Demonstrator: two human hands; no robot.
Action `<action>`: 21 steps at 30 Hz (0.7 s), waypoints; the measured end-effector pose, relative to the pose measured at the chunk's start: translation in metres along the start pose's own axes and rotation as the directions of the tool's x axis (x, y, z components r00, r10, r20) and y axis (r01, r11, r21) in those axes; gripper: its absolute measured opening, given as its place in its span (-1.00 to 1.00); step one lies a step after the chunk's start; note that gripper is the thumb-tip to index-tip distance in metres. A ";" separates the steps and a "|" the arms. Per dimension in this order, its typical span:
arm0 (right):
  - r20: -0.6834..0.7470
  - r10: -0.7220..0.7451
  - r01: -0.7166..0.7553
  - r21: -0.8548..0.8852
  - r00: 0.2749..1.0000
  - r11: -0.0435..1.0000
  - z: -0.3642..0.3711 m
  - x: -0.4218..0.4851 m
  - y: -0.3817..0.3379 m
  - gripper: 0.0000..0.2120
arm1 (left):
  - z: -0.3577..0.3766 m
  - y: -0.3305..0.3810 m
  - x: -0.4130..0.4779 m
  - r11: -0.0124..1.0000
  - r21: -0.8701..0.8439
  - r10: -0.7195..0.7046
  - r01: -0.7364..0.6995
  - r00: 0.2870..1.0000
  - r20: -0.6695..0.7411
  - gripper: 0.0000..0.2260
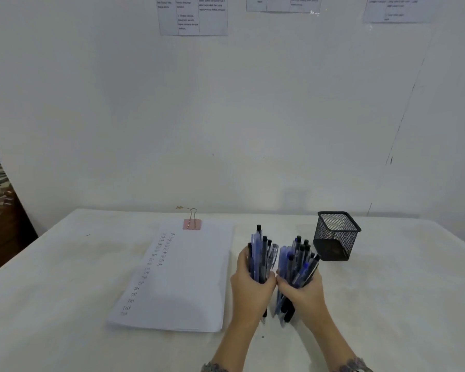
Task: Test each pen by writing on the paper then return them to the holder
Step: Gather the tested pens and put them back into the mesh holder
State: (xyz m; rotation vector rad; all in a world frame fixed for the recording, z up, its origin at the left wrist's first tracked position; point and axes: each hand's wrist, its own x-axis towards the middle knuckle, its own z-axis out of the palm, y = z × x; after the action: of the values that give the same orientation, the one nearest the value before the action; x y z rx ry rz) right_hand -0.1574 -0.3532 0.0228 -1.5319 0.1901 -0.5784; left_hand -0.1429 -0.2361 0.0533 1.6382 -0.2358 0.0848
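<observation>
My left hand grips a bundle of blue and black pens, held upright over the table. Right beside it, my right hand grips a second, larger bundle of pens, also pointing up and slightly tilted right. The two hands touch at the knuckles. A black mesh pen holder stands just behind and to the right of the right bundle; no pens show in it. A stack of white paper lies to the left of the hands, with two columns of handwritten "Test" marks down its left side.
A pink binder clip holds the paper stack at its far edge. The table has a white cover and meets a white wall at the back. Printed sheets hang on the wall. A dark doorway is at the far left.
</observation>
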 end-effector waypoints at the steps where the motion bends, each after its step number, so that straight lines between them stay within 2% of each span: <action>1: -0.012 0.005 -0.006 -0.004 1.000 1.000 -0.001 0.000 0.003 -0.68 | 0.000 -0.001 -0.002 1.000 0.013 -0.002 0.002 1.000 0.015 -0.65; 4: -0.014 -0.001 0.001 -0.018 1.000 1.000 -0.003 0.002 0.003 -0.69 | 0.003 -0.004 -0.001 0.998 0.063 -0.018 0.016 0.999 0.029 -0.78; 9: -0.029 0.027 -0.025 0.061 0.999 0.998 0.001 0.004 -0.005 -0.69 | 0.009 -0.001 0.006 0.998 0.015 -0.064 0.064 0.998 -0.013 -0.84; 13: -0.101 0.057 -0.045 0.122 0.993 0.992 -0.004 0.014 -0.015 -0.82 | 0.013 -0.002 0.013 0.994 0.019 -0.109 0.109 0.994 0.018 -0.83; 16: -0.180 0.107 -0.064 0.230 0.978 0.971 -0.020 0.031 -0.032 -0.87 | 0.018 0.001 0.016 0.987 -0.077 -0.139 0.141 0.990 0.031 -0.80; 21: -0.208 0.179 -0.098 0.348 0.962 0.932 -0.053 0.053 -0.066 -0.84 | 0.025 -0.006 0.012 0.991 -0.125 -0.050 0.050 0.999 0.003 -0.70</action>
State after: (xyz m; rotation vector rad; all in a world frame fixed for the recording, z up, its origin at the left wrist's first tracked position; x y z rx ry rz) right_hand -0.1522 -0.4201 0.0964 -1.1068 0.3623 -0.6436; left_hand -0.1320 -0.2621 0.0481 1.5179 -0.1957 0.0313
